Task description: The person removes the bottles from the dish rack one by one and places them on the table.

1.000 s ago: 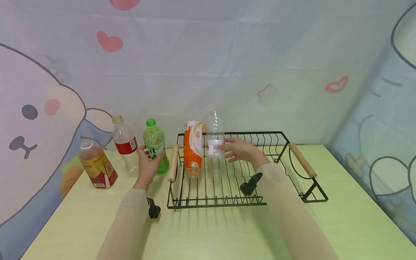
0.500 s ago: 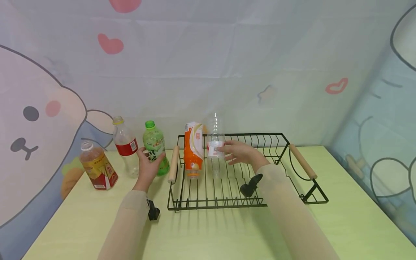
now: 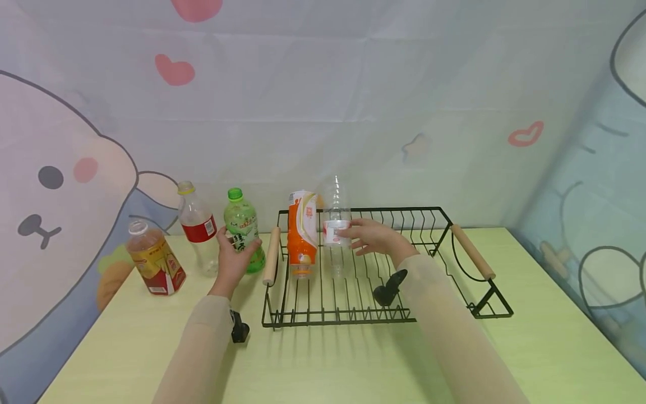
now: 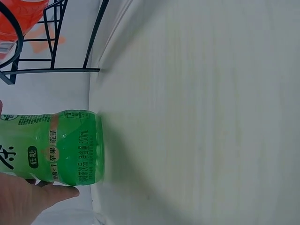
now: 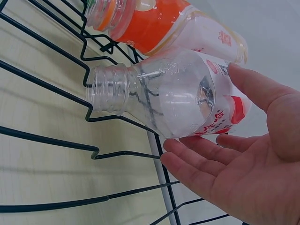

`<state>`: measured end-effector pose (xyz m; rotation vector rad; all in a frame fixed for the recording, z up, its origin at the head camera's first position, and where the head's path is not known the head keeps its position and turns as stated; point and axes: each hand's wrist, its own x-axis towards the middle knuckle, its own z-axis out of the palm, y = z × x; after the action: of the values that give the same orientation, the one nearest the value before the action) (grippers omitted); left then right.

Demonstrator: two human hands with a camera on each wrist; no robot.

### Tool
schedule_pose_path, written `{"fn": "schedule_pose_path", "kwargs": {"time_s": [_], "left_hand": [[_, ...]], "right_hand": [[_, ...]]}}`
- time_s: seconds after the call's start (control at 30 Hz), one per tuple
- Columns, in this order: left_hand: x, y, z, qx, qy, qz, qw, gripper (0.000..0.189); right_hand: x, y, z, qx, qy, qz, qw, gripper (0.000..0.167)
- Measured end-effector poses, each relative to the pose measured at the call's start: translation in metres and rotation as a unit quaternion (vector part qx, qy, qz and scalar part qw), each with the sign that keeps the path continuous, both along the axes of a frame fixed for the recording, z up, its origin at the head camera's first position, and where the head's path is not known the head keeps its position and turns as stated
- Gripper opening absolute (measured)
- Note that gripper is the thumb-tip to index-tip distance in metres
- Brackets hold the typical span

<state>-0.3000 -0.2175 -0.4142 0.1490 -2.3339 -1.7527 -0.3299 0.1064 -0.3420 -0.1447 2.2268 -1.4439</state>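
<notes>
On the left part of the table, my left hand [image 3: 235, 264] has its thumb and fingers on opposite sides of an upright green tea bottle [image 3: 241, 220]; one fingertip lies along the bottle's side in the left wrist view. A clear bottle [image 3: 335, 205] stands upside down in the black wire rack [image 3: 353, 321], its neck [image 5: 107, 89] between the wires. My right hand [image 3: 378, 238] is at this bottle's right side, thumb on the label and slightly bent fingers spread along its edge. Close beside it, an orange-and-white bottle [image 3: 301, 227] is also upside down in the rack.
Left of the green bottle stand a clear bottle with a red label [image 3: 199, 227] and a yellow-red bottle [image 3: 155, 261]. The rack has wooden handles [image 3: 473, 252] at both ends. A printed cloth [image 3: 353, 84] hangs behind the table [image 3: 343, 365].
</notes>
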Motion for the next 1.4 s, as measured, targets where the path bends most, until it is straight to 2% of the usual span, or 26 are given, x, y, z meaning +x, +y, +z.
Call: {"fn": "schedule_pose_path", "kwargs": {"time_s": [0.3,0.53,0.63,0.87,1.03,1.23,1.4], "left_hand": [[0.004,-0.002,-0.001,-0.009,-0.003,-0.001,1.0,0.098],[0.012,-0.003,0.003,-0.023,-0.014,-0.003,0.9996,0.103],[0.017,-0.003,0.008,-0.03,-0.015,-0.005,0.9994,0.104],[0.027,-0.004,0.019,-0.042,-0.001,0.0,0.9991,0.102],[0.035,-0.003,0.027,-0.049,-0.001,0.008,0.9988,0.1],[0.048,-0.004,0.04,-0.049,0.012,0.023,0.9985,0.096],[0.058,-0.003,0.055,-0.05,0.014,0.022,0.9984,0.096]], "right_hand": [[0.002,-0.002,-0.001,-0.003,0.0,-0.001,1.0,0.075],[0.001,-0.002,0.001,-0.017,0.012,-0.016,0.9997,0.066],[0.001,-0.002,0.005,-0.028,0.013,-0.022,0.9993,0.063],[0.001,-0.002,0.013,-0.05,0.024,-0.039,0.9977,0.071],[0.002,-0.002,0.019,-0.071,0.024,-0.05,0.996,0.07],[0.003,-0.003,0.022,-0.08,0.035,-0.044,0.9952,0.066],[0.008,-0.002,0.033,-0.092,0.034,-0.05,0.9939,0.067]]}}
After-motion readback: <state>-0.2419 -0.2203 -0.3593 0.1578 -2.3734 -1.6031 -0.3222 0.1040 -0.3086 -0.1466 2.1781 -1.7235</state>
